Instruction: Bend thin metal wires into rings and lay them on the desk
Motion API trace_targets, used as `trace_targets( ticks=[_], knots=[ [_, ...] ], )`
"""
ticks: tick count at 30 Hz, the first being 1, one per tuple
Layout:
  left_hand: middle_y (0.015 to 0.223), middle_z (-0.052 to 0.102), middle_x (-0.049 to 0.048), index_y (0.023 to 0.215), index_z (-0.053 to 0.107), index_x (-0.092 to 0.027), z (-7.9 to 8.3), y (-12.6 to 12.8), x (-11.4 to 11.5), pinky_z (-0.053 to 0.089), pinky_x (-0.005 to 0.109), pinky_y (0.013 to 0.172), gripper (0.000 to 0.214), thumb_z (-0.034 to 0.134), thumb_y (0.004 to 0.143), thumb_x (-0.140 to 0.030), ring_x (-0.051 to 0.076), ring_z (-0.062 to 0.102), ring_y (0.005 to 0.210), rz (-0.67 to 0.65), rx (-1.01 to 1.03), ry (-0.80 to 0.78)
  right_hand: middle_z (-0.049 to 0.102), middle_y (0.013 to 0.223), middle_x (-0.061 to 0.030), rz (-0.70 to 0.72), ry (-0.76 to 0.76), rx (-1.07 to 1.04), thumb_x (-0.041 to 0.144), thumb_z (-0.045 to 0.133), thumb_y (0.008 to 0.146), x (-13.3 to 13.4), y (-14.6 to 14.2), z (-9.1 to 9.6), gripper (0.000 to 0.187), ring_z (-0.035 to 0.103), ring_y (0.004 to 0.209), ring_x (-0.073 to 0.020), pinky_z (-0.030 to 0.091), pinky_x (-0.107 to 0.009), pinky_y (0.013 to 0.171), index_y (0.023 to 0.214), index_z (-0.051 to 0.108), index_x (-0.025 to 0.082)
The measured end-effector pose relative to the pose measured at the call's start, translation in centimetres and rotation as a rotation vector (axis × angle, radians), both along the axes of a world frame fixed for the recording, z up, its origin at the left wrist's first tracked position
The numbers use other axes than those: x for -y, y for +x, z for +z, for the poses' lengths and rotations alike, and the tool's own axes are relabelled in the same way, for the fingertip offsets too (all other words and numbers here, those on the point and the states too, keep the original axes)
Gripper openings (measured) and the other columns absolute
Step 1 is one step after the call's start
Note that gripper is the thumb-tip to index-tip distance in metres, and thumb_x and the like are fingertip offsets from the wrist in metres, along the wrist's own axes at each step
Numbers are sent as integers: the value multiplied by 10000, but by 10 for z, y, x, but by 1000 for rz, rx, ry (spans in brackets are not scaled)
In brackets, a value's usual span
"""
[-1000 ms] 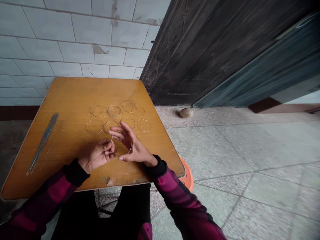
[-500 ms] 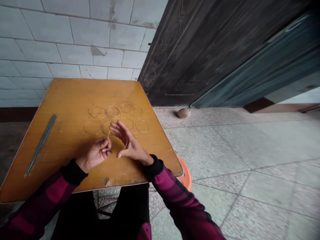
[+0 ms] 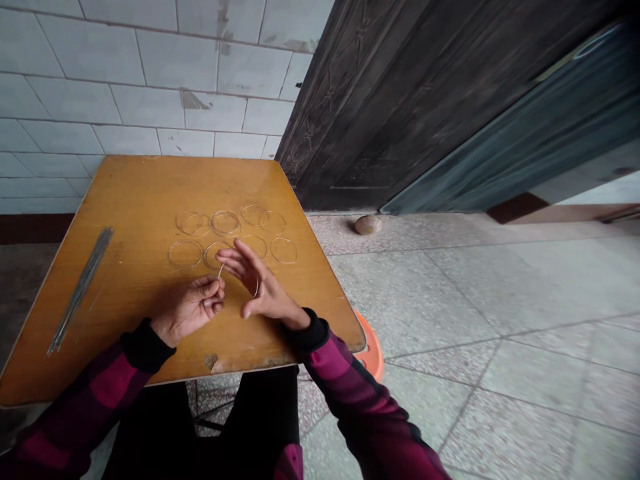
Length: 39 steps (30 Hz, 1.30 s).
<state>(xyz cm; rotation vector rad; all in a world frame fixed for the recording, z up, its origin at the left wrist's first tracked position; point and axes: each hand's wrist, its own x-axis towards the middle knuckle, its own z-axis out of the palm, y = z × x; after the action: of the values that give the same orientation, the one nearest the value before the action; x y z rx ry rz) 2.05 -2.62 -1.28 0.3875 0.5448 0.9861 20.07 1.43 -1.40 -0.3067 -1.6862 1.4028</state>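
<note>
My left hand (image 3: 193,307) is closed in a pinch on one end of a thin metal wire (image 3: 220,271), just above the table's near half. The wire bends round in a curve toward my right hand (image 3: 263,287), which is open, with fingers stretched and thumb apart. Part of the curve lies against that palm, and the fingers hide some of it. Just beyond my hands, several thin wire rings (image 3: 225,224) lie on the table in two rough rows, some overlapping. My right fingers cover part of the near row.
The wooden table (image 3: 150,183) has chipped spots along its near edge. At its left lies a bundle of straight grey wires (image 3: 83,287), with a single wire beside it. An orange stool (image 3: 370,347) shows past the right edge. A round stone-like object (image 3: 368,225) rests by the dark door.
My right hand has shifted slightly right and turned a little, and less of the wire's curve shows beside it. My left hand keeps its pinch nearly in place.
</note>
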Motion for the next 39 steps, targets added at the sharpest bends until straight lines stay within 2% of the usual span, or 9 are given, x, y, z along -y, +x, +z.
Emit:
trace_targets(
  ticks=[2,5,9,12,16,23,29,35,39],
  knots=[
    [687,634,8,747,687,-120,2,-5,-1,440,192,564,178,829,655,-174,44,481,525,-10,-110,3,417,1483,-75,-113,84,80,583,717,748,-1,8,9,842,419,1365,-261,343,-485,1146,1467,338,363],
    [667,632,25,737,696,-112,4,-11,-2,420,206,561,206,840,631,-214,68,508,551,-79,-249,36,607,1297,-49,-306,375,235,348,672,875,-4,15,19,442,523,1264,-233,421,-472,1077,1306,571,354],
    [623,614,30,700,688,-101,6,-14,-2,377,209,527,212,819,641,-257,64,471,515,-264,-325,82,723,989,-60,-281,660,398,271,617,919,-5,16,17,226,660,983,-200,534,-392,868,1130,698,276],
    [624,617,22,725,687,-96,6,-15,-2,360,211,517,196,804,637,-226,40,407,470,-335,-360,34,733,904,-73,-291,780,513,274,528,972,-2,16,13,224,679,845,-173,540,-329,744,1081,716,220],
    [604,610,13,715,673,-92,6,-14,-4,336,211,483,187,795,604,-182,28,366,429,-322,-391,-45,746,925,-69,-331,923,650,185,458,996,5,17,15,275,673,751,-145,502,-272,642,1144,690,202],
    [609,627,26,671,669,-108,2,-5,-1,332,194,462,188,814,573,-178,52,450,455,-189,-368,-41,741,875,-63,-412,930,890,155,477,972,13,14,14,322,632,633,-130,462,-261,568,1252,634,177],
    [609,616,28,686,685,-105,0,-5,-2,348,186,487,172,815,602,-179,76,513,528,-112,-339,4,721,1097,-80,-408,898,730,181,463,995,7,16,16,324,674,924,-162,539,-286,740,1288,598,210],
    [580,604,8,743,698,-108,-2,-9,-3,350,199,488,118,771,672,-169,30,376,425,-222,-323,15,742,999,-81,-386,923,722,200,440,1006,8,19,19,291,692,840,-163,554,-291,690,1218,640,191],
    [565,593,-3,739,698,-113,-2,-4,-1,351,188,477,127,783,653,-152,29,374,418,-199,-282,-1,742,978,-98,-409,918,749,173,417,1005,11,17,16,309,699,815,-177,565,-301,672,1226,633,165]
  ],
)
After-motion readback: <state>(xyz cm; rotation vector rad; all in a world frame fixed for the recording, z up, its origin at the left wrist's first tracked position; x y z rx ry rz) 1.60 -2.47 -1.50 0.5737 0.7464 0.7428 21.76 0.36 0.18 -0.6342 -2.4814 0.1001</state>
